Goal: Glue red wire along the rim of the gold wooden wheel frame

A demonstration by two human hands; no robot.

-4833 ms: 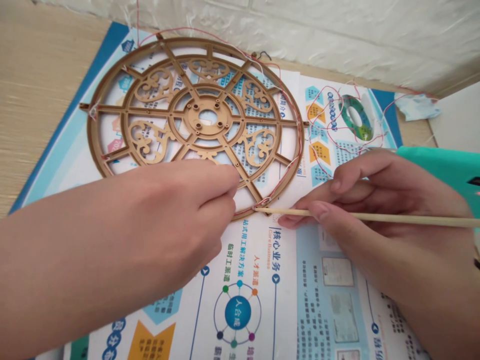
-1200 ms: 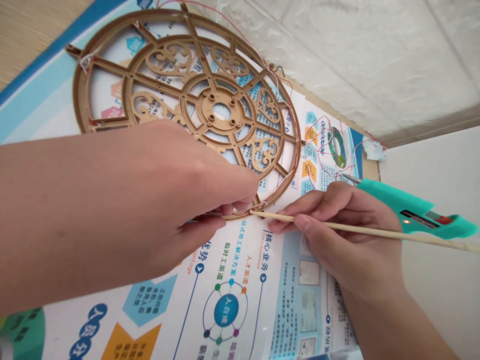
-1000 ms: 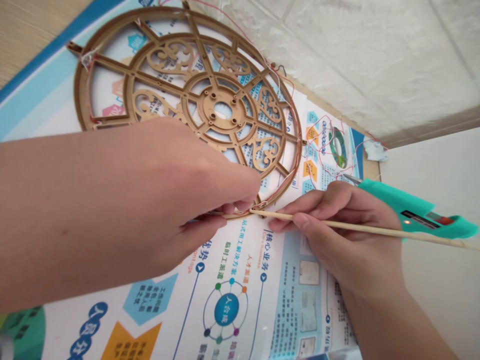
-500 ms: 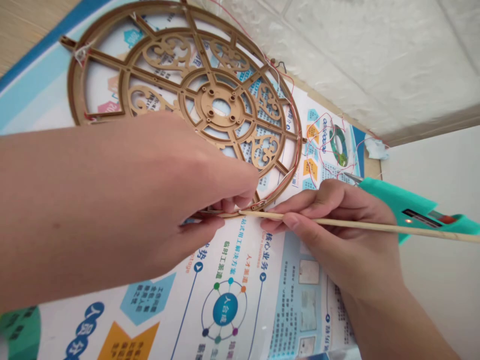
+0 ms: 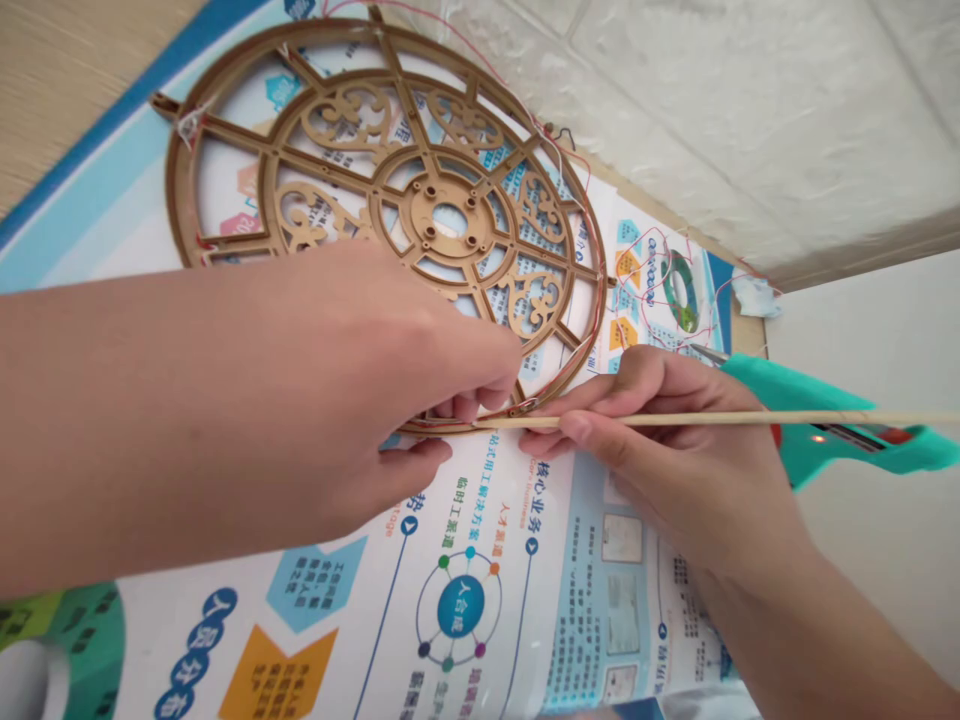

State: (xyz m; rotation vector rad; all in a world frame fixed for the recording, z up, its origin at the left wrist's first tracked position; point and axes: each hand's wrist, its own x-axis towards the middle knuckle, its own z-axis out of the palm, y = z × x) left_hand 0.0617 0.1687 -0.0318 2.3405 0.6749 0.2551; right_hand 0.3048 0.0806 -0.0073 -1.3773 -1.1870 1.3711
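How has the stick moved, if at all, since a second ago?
Yes: the stick has its tip further left along the wheel, judged against the printed blue circle.

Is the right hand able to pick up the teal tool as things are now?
Probably not immediately: the right hand holds the thin stick, which crosses the view of the teal tool. Otherwise, the tool looks close.

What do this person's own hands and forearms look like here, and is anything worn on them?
Both the left hand and the right hand are ungloved. No sleeve, watch, bracelet or ring shows on the visible parts.
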